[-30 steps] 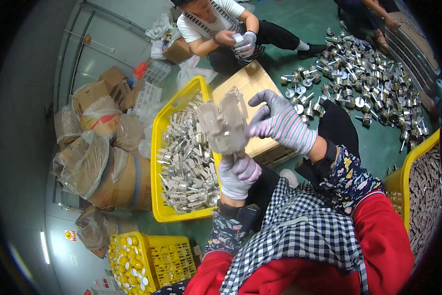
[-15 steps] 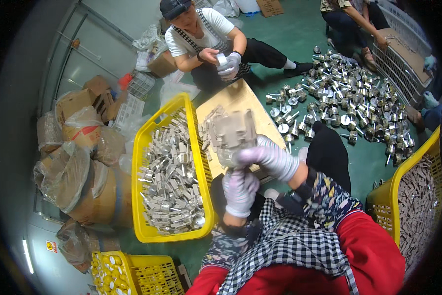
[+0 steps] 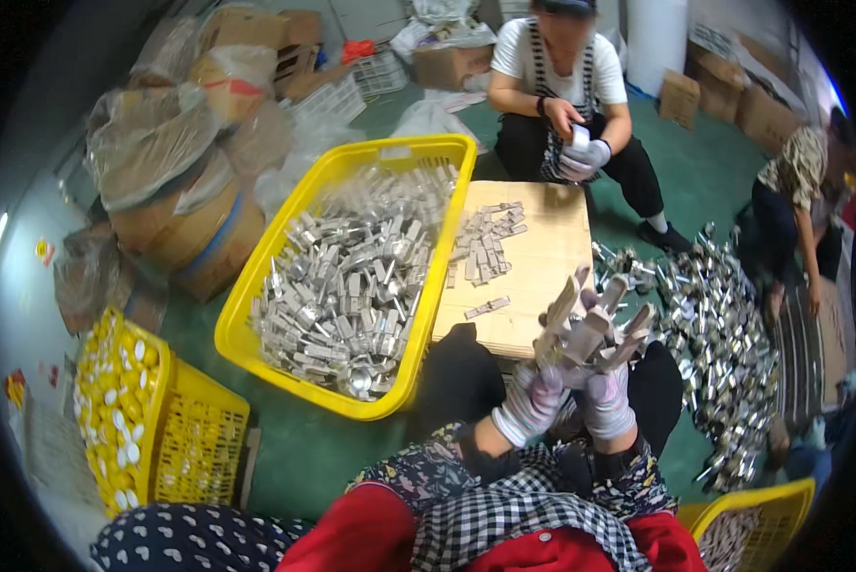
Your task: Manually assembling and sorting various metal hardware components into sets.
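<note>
Both my hands wear striped knit gloves and are raised together above my lap. My left hand [image 3: 533,400] and my right hand [image 3: 607,398] share a grip on a fanned bundle of flat silvery metal pieces [image 3: 590,324]. Just beyond it lies a wooden board [image 3: 542,267] with a small batch of the same pieces [image 3: 485,243] laid on it. To the left of the board stands a yellow crate [image 3: 428,324] full of silvery metal parts [image 3: 352,276].
A person [image 3: 561,76] sits across the board, handling a part in gloved hands [image 3: 580,153]. Another person [image 3: 790,191] crouches at right by a floor heap of shiny metal parts [image 3: 723,324]. Yellow basket of caps [image 3: 199,439] lower left; bagged cartons [image 3: 171,172] upper left; second yellow crate [image 3: 752,500] lower right.
My hands and the bundle have come down and right, from above the crate and board to above my lap. The pieces now spread out like a fan.
</note>
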{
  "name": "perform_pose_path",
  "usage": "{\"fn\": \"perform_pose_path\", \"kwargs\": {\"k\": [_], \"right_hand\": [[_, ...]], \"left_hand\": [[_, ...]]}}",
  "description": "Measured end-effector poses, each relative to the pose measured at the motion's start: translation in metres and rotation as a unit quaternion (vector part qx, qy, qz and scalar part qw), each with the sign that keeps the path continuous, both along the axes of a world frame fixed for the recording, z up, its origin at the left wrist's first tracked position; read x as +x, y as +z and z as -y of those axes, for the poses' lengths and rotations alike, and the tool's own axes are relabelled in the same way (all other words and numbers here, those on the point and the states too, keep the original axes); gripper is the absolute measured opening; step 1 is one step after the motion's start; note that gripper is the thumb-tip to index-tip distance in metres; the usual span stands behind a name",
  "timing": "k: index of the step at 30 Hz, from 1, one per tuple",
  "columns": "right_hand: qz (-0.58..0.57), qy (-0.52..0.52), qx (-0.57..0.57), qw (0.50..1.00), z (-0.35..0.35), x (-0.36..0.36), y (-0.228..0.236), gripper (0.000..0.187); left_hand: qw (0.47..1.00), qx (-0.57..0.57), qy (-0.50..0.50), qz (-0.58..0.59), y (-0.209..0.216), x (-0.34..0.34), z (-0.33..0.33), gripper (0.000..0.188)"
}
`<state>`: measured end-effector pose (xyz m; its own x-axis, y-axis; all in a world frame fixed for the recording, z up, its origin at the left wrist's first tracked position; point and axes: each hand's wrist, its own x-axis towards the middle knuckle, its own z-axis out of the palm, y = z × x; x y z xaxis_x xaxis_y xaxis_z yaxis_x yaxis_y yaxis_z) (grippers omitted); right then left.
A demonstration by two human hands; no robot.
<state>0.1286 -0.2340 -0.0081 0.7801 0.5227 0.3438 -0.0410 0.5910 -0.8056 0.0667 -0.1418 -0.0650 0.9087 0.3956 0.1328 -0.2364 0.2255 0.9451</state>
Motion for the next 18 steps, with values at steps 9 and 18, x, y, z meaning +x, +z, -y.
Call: {"fn": "perform_pose_path", "kwargs": {"k": [9,18], "right_hand": [[-0.165,0.058,-0.033,0.984,-0.028,0.002,-0.018,0.085],[-0.199,0.117,-0.095,0.968,-0.056,0.006,-0.033,0.094]], "left_hand": [[0.989,0.116,0.091,0.010,0.005,0.011,0.000,0.043],[0.977,-0.133,-0.053,-0.159,0.032,-0.016,-0.034,0.058]]}}
